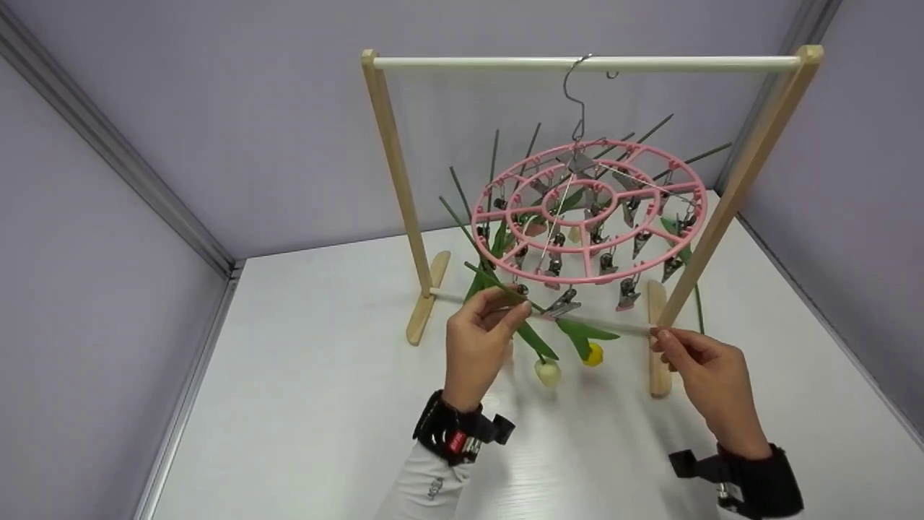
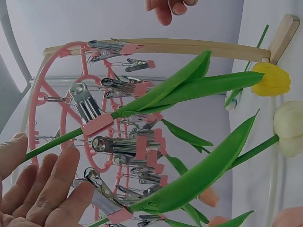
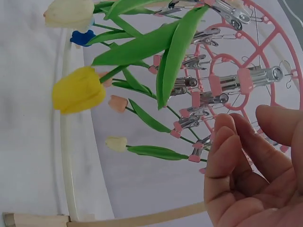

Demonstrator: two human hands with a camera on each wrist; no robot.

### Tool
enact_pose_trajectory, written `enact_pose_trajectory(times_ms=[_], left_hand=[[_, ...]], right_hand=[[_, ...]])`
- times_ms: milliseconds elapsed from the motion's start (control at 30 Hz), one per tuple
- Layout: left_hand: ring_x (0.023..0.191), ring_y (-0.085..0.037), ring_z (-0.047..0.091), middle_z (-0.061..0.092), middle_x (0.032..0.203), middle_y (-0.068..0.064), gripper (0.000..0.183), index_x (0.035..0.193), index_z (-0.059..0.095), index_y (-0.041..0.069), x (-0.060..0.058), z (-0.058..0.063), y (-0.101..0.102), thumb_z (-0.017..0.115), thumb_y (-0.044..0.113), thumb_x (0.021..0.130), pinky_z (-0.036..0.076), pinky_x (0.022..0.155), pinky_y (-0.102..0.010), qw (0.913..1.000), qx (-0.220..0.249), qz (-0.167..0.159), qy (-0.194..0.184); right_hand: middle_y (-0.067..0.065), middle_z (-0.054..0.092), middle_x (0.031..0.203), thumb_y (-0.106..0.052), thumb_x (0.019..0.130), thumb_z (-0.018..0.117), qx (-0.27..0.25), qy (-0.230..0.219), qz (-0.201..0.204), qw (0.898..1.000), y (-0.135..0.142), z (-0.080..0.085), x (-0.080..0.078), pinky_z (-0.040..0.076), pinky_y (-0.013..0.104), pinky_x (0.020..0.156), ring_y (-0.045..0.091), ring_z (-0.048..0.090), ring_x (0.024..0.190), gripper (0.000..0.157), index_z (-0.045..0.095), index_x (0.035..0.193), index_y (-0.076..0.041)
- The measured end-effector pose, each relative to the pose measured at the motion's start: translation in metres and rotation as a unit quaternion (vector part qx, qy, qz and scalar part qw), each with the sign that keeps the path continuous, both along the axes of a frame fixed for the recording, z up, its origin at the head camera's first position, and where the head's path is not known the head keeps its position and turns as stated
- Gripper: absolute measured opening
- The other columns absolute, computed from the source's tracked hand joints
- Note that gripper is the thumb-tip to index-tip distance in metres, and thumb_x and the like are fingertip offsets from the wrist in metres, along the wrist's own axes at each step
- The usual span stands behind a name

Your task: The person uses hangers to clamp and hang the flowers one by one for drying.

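Note:
A pink round clip hanger (image 1: pixel 587 263) hangs with several metal clips, some gripping artificial tulips by their stems, blooms downward. At its front, a clip (image 2: pixel 86 103) with pink tips holds the yellow tulip (image 2: pixel 271 79) by its green stem. My left hand (image 1: pixel 476 343) is beside this stem, thumb and fingers apart in the left wrist view; whether it touches the stem I cannot tell. A white tulip (image 2: pixel 289 127) hangs from a neighbouring clip close to those fingers. Off to the right, my right hand (image 1: pixel 711 375) holds nothing, its fingers loosely bent near the rack's right post.
The hanger's hook (image 1: pixel 575 94) sits over a white bar (image 1: pixel 469 65) between wooden posts (image 1: pixel 395 166). Wooden feet (image 1: pixel 657 365) stand on the white table (image 1: pixel 310 404). Peach tulips (image 3: pixel 118 103) and a blue flower (image 3: pixel 83 38) hang further back. Walls enclose the table.

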State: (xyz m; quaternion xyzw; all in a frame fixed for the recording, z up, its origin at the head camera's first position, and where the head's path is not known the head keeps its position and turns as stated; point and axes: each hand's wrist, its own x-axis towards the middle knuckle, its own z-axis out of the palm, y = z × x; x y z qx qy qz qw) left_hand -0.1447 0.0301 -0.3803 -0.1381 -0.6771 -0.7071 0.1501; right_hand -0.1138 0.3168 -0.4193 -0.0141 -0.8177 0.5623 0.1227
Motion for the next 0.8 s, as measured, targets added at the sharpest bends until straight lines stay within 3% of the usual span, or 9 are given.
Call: enact_pose_trajectory(times_ms=[233,467,567,800], left_hand=[[0.089,-0.020,0.071,0.071,0.101,-0.007,0.032,0.115,0.070,0.000,0.020,-0.016,-0.020,0.076,0.019,0.089,0.058,0.079,-0.033,0.9992,-0.025,0.025,-0.017],[0.093,-0.017,0.069,0.072,0.102,-0.004,0.028,0.113,0.072,0.007,0.050,-0.045,-0.051,0.075,0.024,0.091,0.057,0.083,-0.030,0.9935,-0.088,0.032,-0.065],[0.093,-0.014,0.068,0.071,0.102,0.000,0.025,0.110,0.072,0.010,0.062,-0.056,-0.066,0.075,0.026,0.091,0.056,0.084,-0.029,0.9868,-0.119,0.047,-0.099],[0.094,-0.011,0.068,0.071,0.100,0.004,0.026,0.106,0.073,0.012,0.089,-0.069,-0.087,0.075,0.032,0.090,0.056,0.085,-0.027,0.9723,-0.160,0.062,-0.159]], right_hand=[[0.011,0.072,0.089,-0.026,0.099,0.063,0.059,0.000,-0.032,0.998,0.028,-0.014,-0.003,0.053,0.018,0.063,0.017,0.065,0.077,0.030,0.074,0.111,0.000],[0.013,0.073,0.087,-0.029,0.098,0.064,0.170,-0.035,-0.064,0.983,0.066,-0.034,-0.017,0.048,0.016,0.055,-0.002,0.060,0.069,0.035,0.074,0.108,0.003],[0.014,0.073,0.085,-0.026,0.099,0.062,0.216,-0.057,-0.067,0.973,0.083,-0.043,-0.027,0.046,0.021,0.054,0.005,0.061,0.068,0.035,0.073,0.106,0.006],[0.022,0.072,0.086,-0.017,0.096,0.063,0.269,-0.117,-0.062,0.954,0.107,-0.061,-0.054,0.047,0.033,0.056,0.035,0.066,0.074,0.031,0.071,0.101,0.012]])
